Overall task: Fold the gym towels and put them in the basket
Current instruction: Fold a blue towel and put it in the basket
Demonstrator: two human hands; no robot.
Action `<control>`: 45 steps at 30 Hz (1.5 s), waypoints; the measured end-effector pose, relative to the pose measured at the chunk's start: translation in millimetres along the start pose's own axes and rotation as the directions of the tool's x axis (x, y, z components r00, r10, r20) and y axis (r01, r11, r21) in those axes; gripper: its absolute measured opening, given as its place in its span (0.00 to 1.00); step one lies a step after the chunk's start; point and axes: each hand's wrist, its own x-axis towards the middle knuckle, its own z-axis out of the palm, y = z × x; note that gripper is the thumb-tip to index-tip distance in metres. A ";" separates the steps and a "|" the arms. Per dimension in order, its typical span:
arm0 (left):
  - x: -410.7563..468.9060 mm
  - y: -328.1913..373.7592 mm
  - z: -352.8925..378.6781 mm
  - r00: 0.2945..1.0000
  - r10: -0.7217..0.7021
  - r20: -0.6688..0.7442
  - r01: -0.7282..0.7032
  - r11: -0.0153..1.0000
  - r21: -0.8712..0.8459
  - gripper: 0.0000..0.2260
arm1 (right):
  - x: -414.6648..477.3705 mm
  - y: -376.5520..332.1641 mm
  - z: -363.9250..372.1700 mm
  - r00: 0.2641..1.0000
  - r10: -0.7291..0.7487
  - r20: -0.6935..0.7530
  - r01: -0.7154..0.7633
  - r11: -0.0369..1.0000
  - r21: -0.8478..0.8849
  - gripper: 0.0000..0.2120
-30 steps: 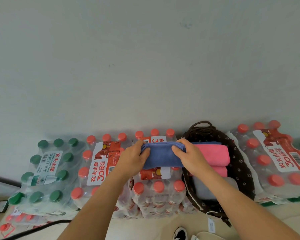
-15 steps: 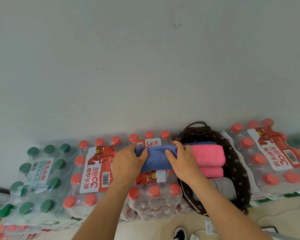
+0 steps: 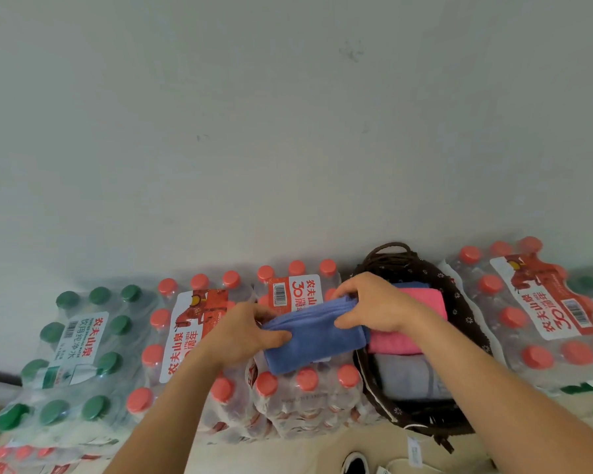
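Note:
A folded blue towel [image 3: 314, 336] lies across the red caps of a shrink-wrapped water-bottle pack, just left of the basket. My left hand [image 3: 243, 331] grips its left end, thumb on top. My right hand [image 3: 367, 304] grips its upper right end at the basket's rim. The dark brown fabric basket [image 3: 466, 309] with small flower print stands right of the towel. Inside it lie a folded pink towel [image 3: 421, 302], another pink towel [image 3: 391, 343] below it, a grey towel [image 3: 408, 378] nearest me, and a blue edge at the far side.
Packs of red-capped bottles [image 3: 185, 336] and green-capped bottles [image 3: 76, 343] line the plain wall on the left. Another red-capped pack [image 3: 541, 313] stands right of the basket. A dark shoe tip [image 3: 355, 465] shows on the pale floor below.
The blue towel has been folded over toward me and now shows a larger flat face. My left hand moved lower; my right hand stays at the basket rim.

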 end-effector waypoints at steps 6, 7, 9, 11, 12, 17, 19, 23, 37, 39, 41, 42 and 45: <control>-19.5 -11.4 26.4 0.716 0.617 -0.326 -0.269 0.675 0.687 0.15 | -27.4 14.3 35.9 0.795 -0.494 -0.353 0.266 0.806 -0.529 0.17; -20.9 -21.4 36.2 0.667 0.680 -0.306 -0.299 0.620 0.725 0.14 | -31.3 22.2 48.0 0.759 -0.547 -0.352 0.279 0.763 -0.583 0.16; -23.7 -41.9 53.6 0.633 0.720 -0.285 -0.323 0.580 0.748 0.09 | -35.7 40.0 71.4 0.710 -0.611 -0.350 0.307 0.716 -0.627 0.12; -25.5 -51.2 62.8 0.675 0.673 -0.303 -0.320 0.637 0.701 0.08 | -38.5 47.2 82.4 0.708 -0.596 -0.379 0.318 0.748 -0.583 0.11; -25.7 -49.7 63.8 0.705 0.636 -0.314 -0.321 0.681 0.658 0.08 | -39.1 47.7 82.3 0.724 -0.566 -0.393 0.320 0.781 -0.536 0.12; -23.3 -23.3 60.1 0.781 0.433 -0.450 -0.267 0.883 0.385 0.13 | -45.4 39.8 81.6 0.765 -0.370 -0.527 0.319 0.929 -0.188 0.10; -19.8 -16.8 65.3 0.774 0.319 -0.547 -0.171 0.937 0.305 0.13 | -40.2 37.2 86.9 0.753 -0.181 -0.633 0.237 0.972 0.004 0.16; -21.3 -10.9 77.8 0.779 0.008 -0.627 -0.009 1.000 0.002 0.16 | -28.8 36.9 93.3 0.795 0.262 -0.547 0.043 0.876 0.481 0.17; -16.6 61.4 99.0 0.916 -0.038 -0.398 -0.039 0.982 -0.183 0.16 | -84.2 58.1 38.1 0.757 0.374 -0.535 0.012 0.812 0.584 0.03; -4.5 73.6 123.8 0.951 0.057 -0.305 -0.076 0.996 -0.052 0.16 | -99.9 86.5 26.0 0.734 0.449 -0.510 -0.061 0.792 0.608 0.02; 8.0 80.6 149.6 0.975 0.106 -0.194 -0.089 0.992 0.094 0.17 | -107.9 110.2 23.5 0.717 0.521 -0.464 -0.170 0.776 0.607 0.02; 14.3 82.6 160.8 0.984 0.112 -0.142 -0.089 0.983 0.158 0.17 | -108.8 120.0 24.1 0.706 0.552 -0.444 -0.218 0.766 0.605 0.03; 31.4 86.9 180.9 0.998 0.056 0.005 -0.054 0.922 0.383 0.18 | -102.7 143.9 28.2 0.691 0.586 -0.422 -0.341 0.780 0.525 0.10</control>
